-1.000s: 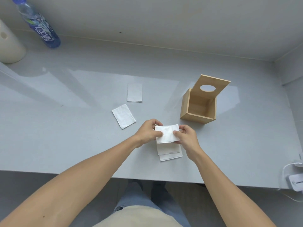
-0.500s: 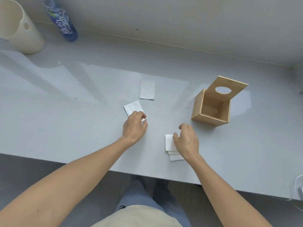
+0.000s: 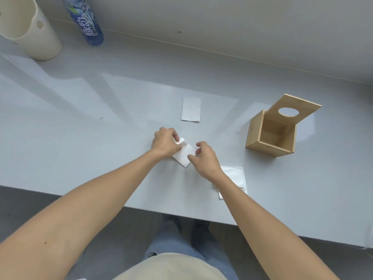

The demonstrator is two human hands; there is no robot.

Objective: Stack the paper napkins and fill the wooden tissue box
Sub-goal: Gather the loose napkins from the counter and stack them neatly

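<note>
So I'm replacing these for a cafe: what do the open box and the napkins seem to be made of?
The wooden tissue box looks like pale bamboo or plywood with a matte finish: faint grain, thin flat panels. The napkin in both hands looks like soft white tissue paper, matte and bending at its pinched corner.

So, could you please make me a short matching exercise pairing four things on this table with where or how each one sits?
Things:
1. wooden tissue box
2. napkin stack
3. blue bottle
4. single napkin

Places or states:
A. lying flat and alone, beyond both hands
B. lid tilted up, inside empty
C. far left, beside the cream container
D. near the table edge, partly under the right forearm

Pairs: 1-B, 2-D, 3-C, 4-A
</note>
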